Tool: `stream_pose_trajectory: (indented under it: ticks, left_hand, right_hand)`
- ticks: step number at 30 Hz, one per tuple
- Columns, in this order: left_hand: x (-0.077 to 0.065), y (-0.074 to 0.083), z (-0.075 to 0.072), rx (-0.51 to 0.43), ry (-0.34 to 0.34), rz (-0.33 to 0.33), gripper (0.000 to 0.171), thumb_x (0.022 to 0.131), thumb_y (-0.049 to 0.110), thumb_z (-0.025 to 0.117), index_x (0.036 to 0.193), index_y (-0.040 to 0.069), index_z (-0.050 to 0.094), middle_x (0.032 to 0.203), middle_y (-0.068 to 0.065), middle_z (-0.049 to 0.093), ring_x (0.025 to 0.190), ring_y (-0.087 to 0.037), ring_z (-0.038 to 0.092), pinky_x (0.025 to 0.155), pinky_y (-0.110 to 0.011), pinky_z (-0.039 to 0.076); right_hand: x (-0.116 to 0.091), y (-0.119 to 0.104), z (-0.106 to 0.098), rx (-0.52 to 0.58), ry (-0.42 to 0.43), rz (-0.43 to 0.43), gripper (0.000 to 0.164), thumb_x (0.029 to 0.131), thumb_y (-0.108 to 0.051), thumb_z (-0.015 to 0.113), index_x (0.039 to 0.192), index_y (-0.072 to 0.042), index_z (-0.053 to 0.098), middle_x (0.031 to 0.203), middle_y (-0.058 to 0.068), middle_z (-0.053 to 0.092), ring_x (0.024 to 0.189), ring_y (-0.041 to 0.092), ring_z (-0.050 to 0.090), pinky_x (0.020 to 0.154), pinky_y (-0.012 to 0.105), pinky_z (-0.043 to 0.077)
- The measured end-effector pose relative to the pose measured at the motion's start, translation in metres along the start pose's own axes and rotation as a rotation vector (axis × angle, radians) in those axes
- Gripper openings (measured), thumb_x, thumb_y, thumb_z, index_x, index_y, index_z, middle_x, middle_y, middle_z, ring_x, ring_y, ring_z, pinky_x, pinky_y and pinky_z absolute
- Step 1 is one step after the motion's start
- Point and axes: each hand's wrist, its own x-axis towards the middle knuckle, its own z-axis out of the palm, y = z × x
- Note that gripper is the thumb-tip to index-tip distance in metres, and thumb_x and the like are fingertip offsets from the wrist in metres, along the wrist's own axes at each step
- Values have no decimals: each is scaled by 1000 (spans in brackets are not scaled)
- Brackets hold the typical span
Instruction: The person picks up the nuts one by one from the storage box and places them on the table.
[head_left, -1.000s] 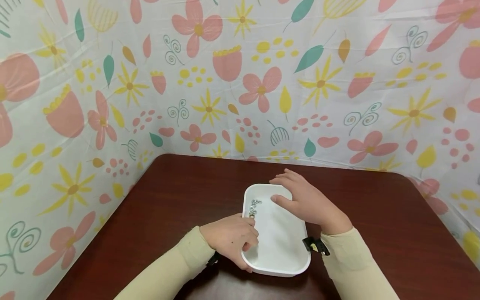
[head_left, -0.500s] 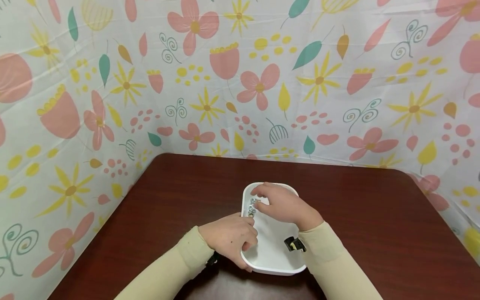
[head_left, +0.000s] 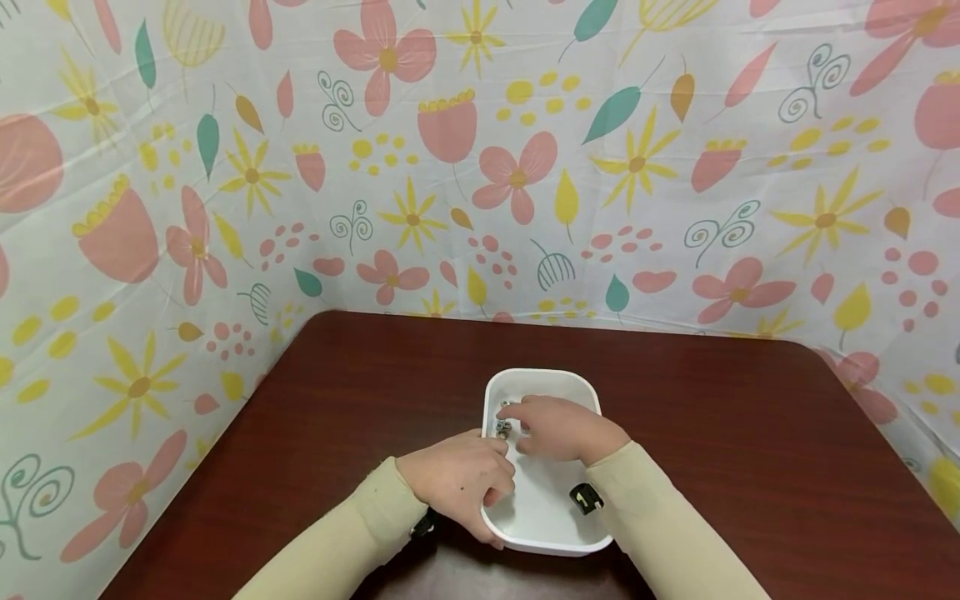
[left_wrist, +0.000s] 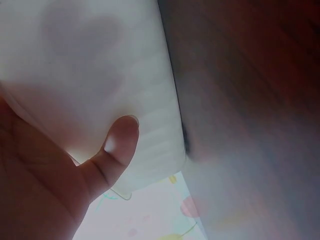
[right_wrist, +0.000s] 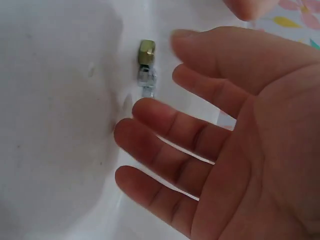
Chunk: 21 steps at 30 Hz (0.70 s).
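A white plastic tray [head_left: 542,523] with rounded corners rests on the table. My left hand [head_left: 459,477] grips its left side, the fingers bent over the rim and the thumb [left_wrist: 122,142] against the outer wall in the left wrist view. Several small metal nuts [head_left: 503,428] lie along the inside of that left wall. One yellowish nut [right_wrist: 147,52] tops the row in the right wrist view, with a silver nut [right_wrist: 146,76] beside it. My right hand [head_left: 562,429] reaches in over the tray, fingers loosely bent close to the nuts and nothing held; its hand covers part of the row.
The dark red-brown wooden table [head_left: 390,375] extends around the tray on all sides. A white curtain with flower print [head_left: 480,167] hangs behind the table and along its left side. A black wrist strap piece [head_left: 585,498] sits at the right sleeve.
My right hand has moved left from over the tray's far right rim, then lower and nearer, down to the nuts. The left hand keeps its grip on the tray.
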Motion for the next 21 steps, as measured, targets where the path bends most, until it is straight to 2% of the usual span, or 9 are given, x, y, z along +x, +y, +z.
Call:
stream_pose_trajectory:
  ticks: [7,14,21]
  left_hand:
    - [1,0,-1,0,14,8,52,60,74,65,53,28,40,61,23,36,71,0,35,66,-21,29]
    - [0,1,0,12,18,8,52,60,75,64,53,29,41,61,24,36,71,0,34,68,-21,30]
    - [1,2,0,7,43,16,53,59,75,65,52,29,40,60,24,35,70,0,34,69,-20,31]
  right_hand:
    - [0,1,2,-13,-26,-58,46,75,-14,65,120,-25,62,86,-3,59,74,9,48,68,27,41]
    - [-1,1,2,25,-67,-20,37,74,-15,67,109,-28,65,79,0,57,69,10,48,64,27,40]
    - [0,0,1,58,-87,30,29,76,-12,66,101,-26,64,77,-5,55,71,10,49,66,28,41]
